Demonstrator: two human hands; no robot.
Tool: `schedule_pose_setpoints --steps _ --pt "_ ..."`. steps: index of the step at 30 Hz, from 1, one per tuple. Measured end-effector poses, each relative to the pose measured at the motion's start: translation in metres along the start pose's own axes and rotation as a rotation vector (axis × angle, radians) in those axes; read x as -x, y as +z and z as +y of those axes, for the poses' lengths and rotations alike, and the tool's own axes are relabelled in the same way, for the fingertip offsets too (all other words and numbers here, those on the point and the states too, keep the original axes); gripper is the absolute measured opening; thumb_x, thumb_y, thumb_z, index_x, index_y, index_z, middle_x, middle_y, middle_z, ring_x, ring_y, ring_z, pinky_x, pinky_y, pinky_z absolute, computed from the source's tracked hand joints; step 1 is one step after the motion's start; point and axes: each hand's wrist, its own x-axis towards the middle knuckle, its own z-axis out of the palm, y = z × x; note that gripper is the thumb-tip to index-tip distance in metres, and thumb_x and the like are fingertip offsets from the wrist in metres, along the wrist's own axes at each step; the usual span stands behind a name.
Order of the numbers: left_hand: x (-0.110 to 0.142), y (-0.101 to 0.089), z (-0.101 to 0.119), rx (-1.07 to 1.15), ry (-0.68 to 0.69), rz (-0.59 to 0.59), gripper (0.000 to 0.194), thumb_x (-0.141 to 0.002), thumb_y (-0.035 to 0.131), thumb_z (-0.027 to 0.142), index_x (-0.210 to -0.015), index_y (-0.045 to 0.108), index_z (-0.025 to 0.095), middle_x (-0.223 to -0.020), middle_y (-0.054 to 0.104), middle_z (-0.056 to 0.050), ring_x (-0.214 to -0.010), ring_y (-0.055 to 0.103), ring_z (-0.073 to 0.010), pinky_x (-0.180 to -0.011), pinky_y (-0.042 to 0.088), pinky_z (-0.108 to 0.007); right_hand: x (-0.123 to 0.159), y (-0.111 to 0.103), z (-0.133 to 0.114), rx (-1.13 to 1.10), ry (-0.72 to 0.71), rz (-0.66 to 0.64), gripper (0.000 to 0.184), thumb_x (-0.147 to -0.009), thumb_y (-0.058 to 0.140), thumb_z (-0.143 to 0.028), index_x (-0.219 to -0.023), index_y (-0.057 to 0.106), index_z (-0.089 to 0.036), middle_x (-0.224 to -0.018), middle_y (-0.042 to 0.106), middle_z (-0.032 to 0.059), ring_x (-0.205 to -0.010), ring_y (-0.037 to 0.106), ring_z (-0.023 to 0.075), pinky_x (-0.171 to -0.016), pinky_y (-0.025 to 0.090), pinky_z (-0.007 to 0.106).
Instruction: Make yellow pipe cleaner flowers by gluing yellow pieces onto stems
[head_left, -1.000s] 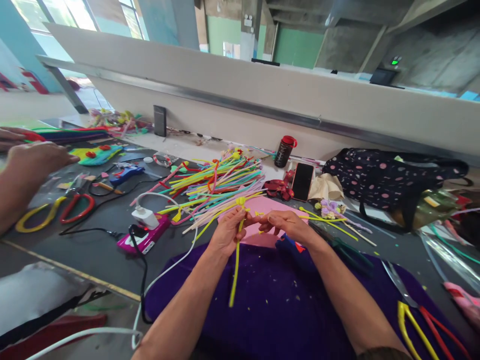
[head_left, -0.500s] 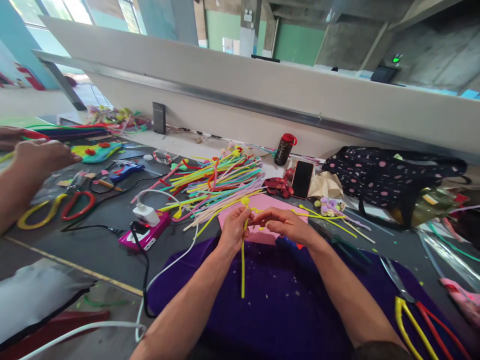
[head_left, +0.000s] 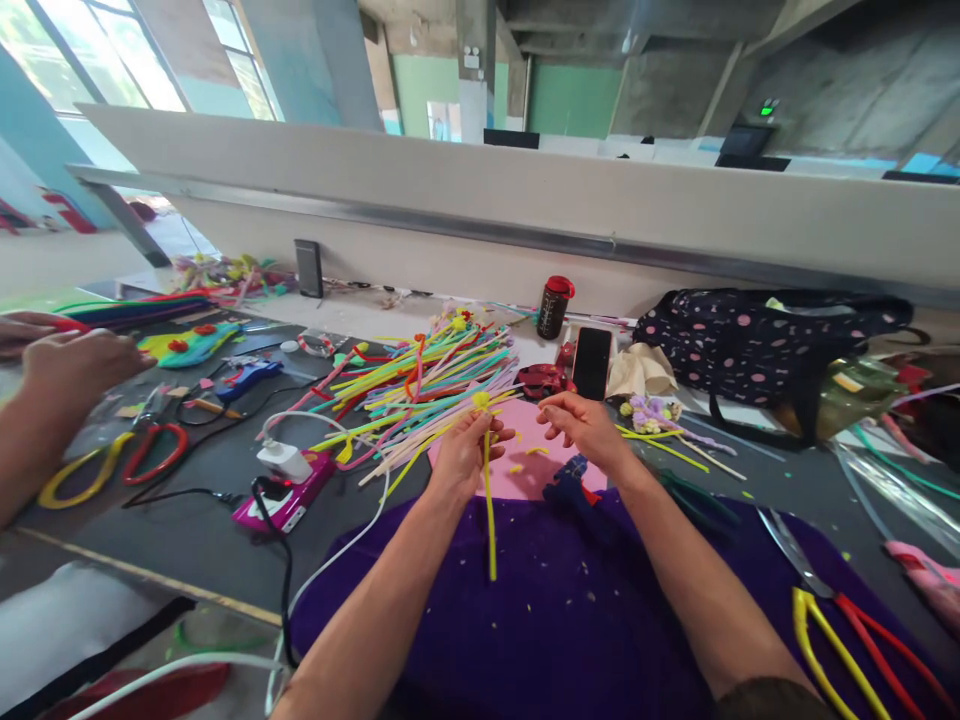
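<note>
Between the thumb and fingers of my left hand (head_left: 463, 452) is a yellow pipe cleaner (head_left: 491, 530). Its long stem hangs down over a dark purple cloth (head_left: 525, 630), and a small yellow knot or bloom shows above the thumb. My right hand (head_left: 583, 428) hovers to the right, fingers loosely bent and apart, with nothing visible in them. Beneath both hands lies a pink sheet (head_left: 525, 425) carrying several short yellow pieces (head_left: 536, 450). A blue-handled tool (head_left: 566, 490) rests on its near edge, partly over the cloth.
Behind my hands spreads a heap of coloured pipe cleaners (head_left: 420, 375). A phone (head_left: 592, 362), a bottle (head_left: 553, 308) and a dark patterned bag (head_left: 750, 340) stand beyond. Scissors (head_left: 806, 570) lie at right; a magenta power strip (head_left: 289, 500) at left. Another person's hand (head_left: 75, 365) works far left.
My right hand has moved off the yellow pipe cleaner, out to the right, and its fingers have parted. The left hand keeps its hold. The view has tilted up slightly.
</note>
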Motion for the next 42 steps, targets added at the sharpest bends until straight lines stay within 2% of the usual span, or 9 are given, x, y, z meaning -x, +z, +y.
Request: schedule_pose_setpoints --steps 3,6,10,15,18,23,33,38,42 --pt "-0.002 0.006 0.0 0.025 -0.027 -0.013 0.017 -0.067 0.065 0.025 -0.071 0.053 0.014 -0.069 0.061 -0.002 -0.068 0.065 -0.018 -0.05 0.05 -0.023 0.002 0.008 0.0 0.039 -0.053 0.001 0.019 -0.079 0.051 -0.03 -0.09 0.06 -0.018 -0.076 0.063 0.0018 -0.058 0.06 0.0123 -0.045 0.042 0.02" --pt "-0.002 0.007 -0.003 0.062 -0.036 -0.031 0.014 -0.069 0.064 0.023 -0.071 0.054 0.014 -0.069 0.062 -0.002 -0.065 0.064 -0.0159 -0.057 0.052 -0.027 0.006 0.017 -0.002 0.132 -0.183 0.003 0.015 -0.08 0.052 -0.026 -0.087 0.063 -0.019 -0.072 0.062 0.0009 -0.057 0.057 0.0119 -0.051 0.044 0.023" --pt "0.001 0.003 -0.012 0.095 -0.096 -0.074 0.015 -0.068 0.065 0.024 -0.07 0.055 0.014 -0.065 0.063 -0.002 -0.058 0.062 -0.0137 -0.062 0.051 -0.029 0.01 0.028 -0.001 0.408 -0.356 -0.027 0.016 -0.081 0.052 -0.02 -0.091 0.064 -0.022 -0.084 0.061 0.004 -0.076 0.056 0.0156 -0.065 0.043 0.025" --pt "0.006 0.003 -0.02 0.115 -0.122 -0.103 0.018 -0.064 0.068 0.023 -0.069 0.054 0.014 -0.058 0.061 0.0 -0.051 0.059 -0.0109 -0.058 0.049 -0.025 0.013 0.037 0.003 0.852 -0.374 -0.093 0.017 -0.086 0.046 -0.021 -0.094 0.061 -0.022 -0.087 0.057 0.0047 -0.073 0.055 0.0146 -0.058 0.038 0.023" --pt "0.004 0.001 -0.019 0.12 -0.138 -0.109 0.016 -0.066 0.067 0.023 -0.069 0.056 0.013 -0.059 0.062 -0.001 -0.051 0.059 -0.0108 -0.058 0.049 -0.025 0.013 0.036 0.003 0.951 -0.388 -0.104 0.016 -0.087 0.044 -0.023 -0.091 0.06 -0.019 -0.089 0.057 0.0058 -0.072 0.055 0.015 -0.056 0.036 0.023" --pt "0.001 -0.006 -0.008 0.147 -0.089 -0.055 0.011 -0.07 0.063 0.022 -0.071 0.056 0.013 -0.067 0.063 -0.003 -0.065 0.064 -0.0157 -0.063 0.051 -0.028 0.007 0.024 0.009 0.793 -0.328 -0.054 0.009 -0.082 0.052 -0.022 -0.083 0.061 -0.021 -0.084 0.057 0.0028 -0.073 0.055 0.0145 -0.061 0.036 0.023" --pt "0.009 -0.004 0.004 0.062 -0.105 -0.155 0.015 -0.069 0.064 0.025 -0.069 0.057 0.012 -0.061 0.061 -0.002 -0.049 0.057 -0.0093 -0.048 0.046 -0.019 -0.003 0.017 0.025 0.636 -0.264 -0.084 0.016 -0.084 0.049 -0.021 -0.09 0.064 -0.019 -0.087 0.064 0.0058 -0.082 0.058 0.0171 -0.07 0.041 0.027" --pt "0.012 -0.003 0.002 0.018 -0.071 -0.201 0.018 -0.07 0.063 0.029 -0.067 0.055 0.013 -0.054 0.057 0.0 -0.041 0.05 -0.0061 -0.041 0.04 -0.016 0.001 0.015 0.01 0.469 -0.216 -0.078 0.014 -0.083 0.049 -0.026 -0.086 0.06 -0.017 -0.073 0.063 0.0023 -0.06 0.059 0.0128 -0.056 0.044 0.024" --pt "0.017 0.003 -0.002 -0.059 -0.011 -0.203 0.022 -0.071 0.061 0.034 -0.066 0.054 0.014 -0.051 0.055 0.002 -0.039 0.049 -0.0061 -0.04 0.037 -0.017 0.006 0.019 0.0 0.049 -0.015 -0.135 0.023 -0.075 0.058 -0.032 -0.091 0.058 -0.016 -0.069 0.062 0.0006 -0.054 0.058 0.0117 -0.044 0.042 0.02"
